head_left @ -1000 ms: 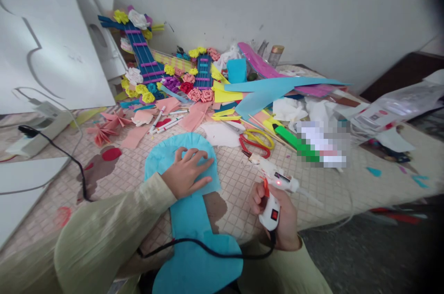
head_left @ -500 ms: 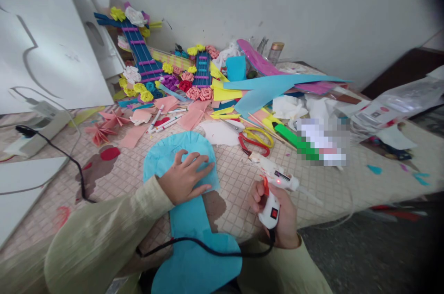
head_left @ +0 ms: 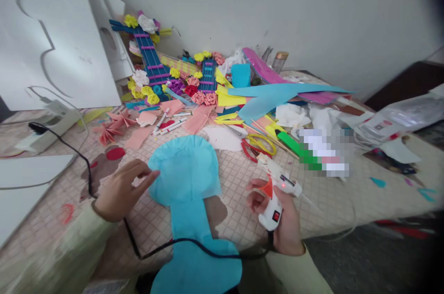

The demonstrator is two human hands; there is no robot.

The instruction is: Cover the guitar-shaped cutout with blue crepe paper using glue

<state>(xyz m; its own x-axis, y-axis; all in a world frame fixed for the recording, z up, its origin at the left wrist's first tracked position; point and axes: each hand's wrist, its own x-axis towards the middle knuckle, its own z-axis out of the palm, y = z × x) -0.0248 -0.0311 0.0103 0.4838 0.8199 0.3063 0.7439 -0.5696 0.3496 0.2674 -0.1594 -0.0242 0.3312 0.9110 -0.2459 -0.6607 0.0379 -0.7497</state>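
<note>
Glue gun, white, head view: in right hand, above near part of counter. Barrel's long axis ran diagonally, upper left to lower right; nozzle pointed away from person and leftward, toward red and yellow scissor handles near the tip. Handle angled down toward person, black cord out of its base, looping left across blue paper shape. Right grip clamped on glue gun's handle, fingers loosely curled by orange trigger. Small red light lit on barrel.

Blue paper shape's long axis ran away from person: rounded far end flat on counter, narrower neck, wide near end at lower frame, close to person. Left hand at its far end's left edge, palm down; thumb and finger tips close, couldn't tell if together or apart, nor if touching paper.

Behind: pink paper pieces, white paper, decorated blue guitar shape with paper flowers. Green item right of scissor handles, partly pixelated. Power strip far left.
</note>
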